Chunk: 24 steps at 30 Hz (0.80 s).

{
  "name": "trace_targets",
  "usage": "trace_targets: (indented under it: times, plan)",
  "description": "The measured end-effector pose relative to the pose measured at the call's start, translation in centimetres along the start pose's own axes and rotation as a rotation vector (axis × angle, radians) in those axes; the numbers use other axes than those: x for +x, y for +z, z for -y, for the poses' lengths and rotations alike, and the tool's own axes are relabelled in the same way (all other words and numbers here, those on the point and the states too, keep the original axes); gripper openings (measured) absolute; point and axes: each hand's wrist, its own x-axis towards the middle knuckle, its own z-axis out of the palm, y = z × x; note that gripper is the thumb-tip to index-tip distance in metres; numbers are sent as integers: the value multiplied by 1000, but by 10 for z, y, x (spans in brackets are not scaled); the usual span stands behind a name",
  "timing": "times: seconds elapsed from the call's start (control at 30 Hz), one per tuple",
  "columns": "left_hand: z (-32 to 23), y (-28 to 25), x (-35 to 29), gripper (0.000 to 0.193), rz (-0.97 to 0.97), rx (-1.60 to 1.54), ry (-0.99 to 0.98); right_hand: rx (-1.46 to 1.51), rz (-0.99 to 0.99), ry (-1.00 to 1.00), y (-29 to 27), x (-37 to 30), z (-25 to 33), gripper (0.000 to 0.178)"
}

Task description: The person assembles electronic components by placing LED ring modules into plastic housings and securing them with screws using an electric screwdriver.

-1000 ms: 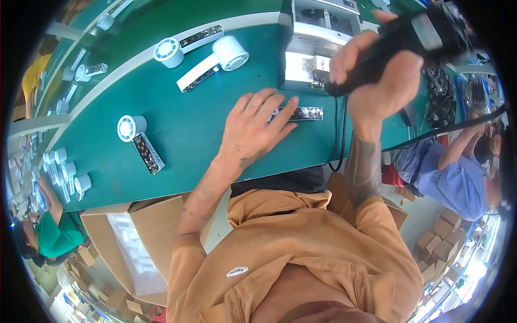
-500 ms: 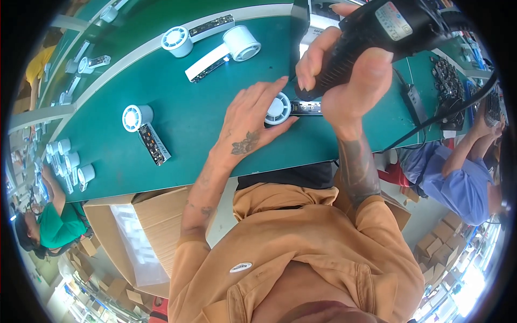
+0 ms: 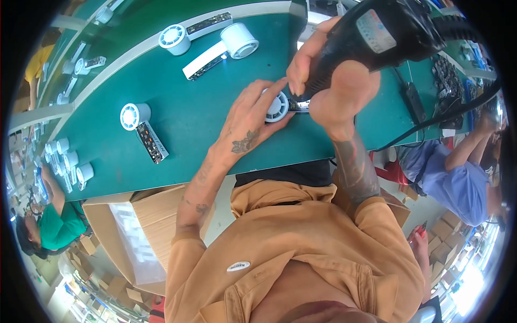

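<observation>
My left hand [image 3: 249, 116] is closed round the pale blue round head of a small handheld fan [image 3: 277, 109] lying on the green bench. The fan's handle points right, with its circuit board exposed. In my right hand [image 3: 344, 94] is a black electric screwdriver [image 3: 344, 51], gripped by its ribbed body. Its lower end is down over the board, close to the fan head. My right hand hides part of the handle, and the tool's tip cannot be made out.
Two more fans [image 3: 239, 41] [image 3: 175, 40] lie at the back of the green bench [image 3: 215, 151], another fan [image 3: 135, 117] at left. A black cable [image 3: 441, 116] crosses the right side. An open cardboard box [image 3: 156, 215] stands below the front edge. Co-workers sit at both sides.
The screwdriver and my right hand have shifted left and slightly down, closer to the fan head. My left hand stays on the fan. Another person's hand has appeared at lower right.
</observation>
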Motion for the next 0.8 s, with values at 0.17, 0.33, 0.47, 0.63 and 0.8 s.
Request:
trace_targets:
  times: [0.17, 0.33, 0.47, 0.63, 0.8]
  plan:
    - [4, -1, -4, 65, 5, 25, 13, -85, -29, -19, -2, -4, 6, 91]
    - [0, 8, -4, 65, -14, 56, -25, 438, 35, -237, -75, 21, 51, 85]
    - [2, 4, -1, 64, -12, 71, -12, 177, 28, -210, -88, 46, 43, 86]
    - [6, 3, -5, 64, -23, 100, -16, -171, -244, -113, -22, 49, 46, 76]
    - [2, 4, -2, 64, -30, 100, 6, -150, -167, -25, -30, 55, 37, 70]
